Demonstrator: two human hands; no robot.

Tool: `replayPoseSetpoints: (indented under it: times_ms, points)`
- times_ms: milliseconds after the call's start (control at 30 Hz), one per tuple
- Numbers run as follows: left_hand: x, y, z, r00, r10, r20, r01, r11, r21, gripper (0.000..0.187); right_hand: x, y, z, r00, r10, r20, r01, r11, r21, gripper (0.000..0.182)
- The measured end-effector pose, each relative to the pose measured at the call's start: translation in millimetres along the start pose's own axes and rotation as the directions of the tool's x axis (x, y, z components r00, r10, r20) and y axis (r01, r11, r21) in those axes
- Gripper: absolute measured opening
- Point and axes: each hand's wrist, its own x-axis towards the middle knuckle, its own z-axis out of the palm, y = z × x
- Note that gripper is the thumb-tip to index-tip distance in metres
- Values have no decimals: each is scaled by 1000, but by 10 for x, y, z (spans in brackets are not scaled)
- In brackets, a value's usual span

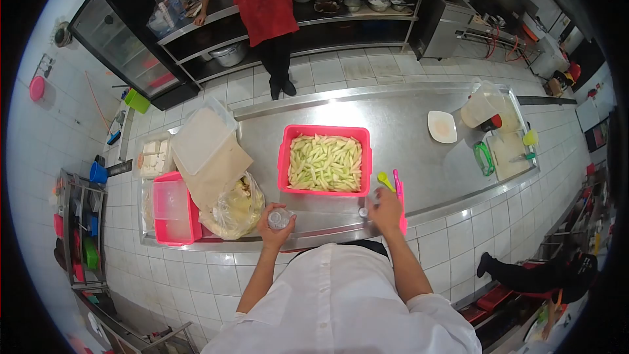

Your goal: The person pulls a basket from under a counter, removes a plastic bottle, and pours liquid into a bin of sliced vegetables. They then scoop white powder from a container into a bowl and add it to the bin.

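Note:
My left hand (273,226) is wrapped round a small clear container (280,218), seen from above over the near edge of the steel table. My right hand (386,210) is bent and slightly blurred, its fingers partly hidden. Close beside its fingertips is a small whitish round piece (363,212); I cannot tell if the hand holds anything. A green measuring spoon (385,181) and a pink-handled utensil (396,179) stick up just beyond this hand, by a pink container (402,213). In front of me stands a pink tub (282,169) filled with pale green cut vegetable sticks (325,164).
On the left are a plastic bag of peelings (237,213), a pink tray (175,236), a clear lid (204,137) and a box of white blocks (154,157). A square plate (442,126), jug (478,108) and green-handled item (484,158) lie right. A person in a red apron (263,0) stands opposite.

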Motion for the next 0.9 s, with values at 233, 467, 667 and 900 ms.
replayPoseSetpoints:
  times_ms: [233, 467, 667, 900]
  points:
    - [-8, 63, 142, 997, 21, 78, -35, 982, 185, 51, -222, -185, 316, 931, -260, 258, 198, 950, 244, 34]
    - [-182, 181, 477, 975, 23, 223, -54, 990, 133, 62, 51, -1492, -895, 754, -631, 182, 379, 645, 664, 36]
    - [-27, 469, 534, 869, 172, 463, -250, 962, 113, 63, -154, -1229, -928, 675, -723, 148, 628, 668, 400, 46]
    - [456, 1006, 944, -84, 288, 954, -127, 947, -296, 68, -1308, -948, -1357, 855, -498, -147, 512, 761, 399, 44]
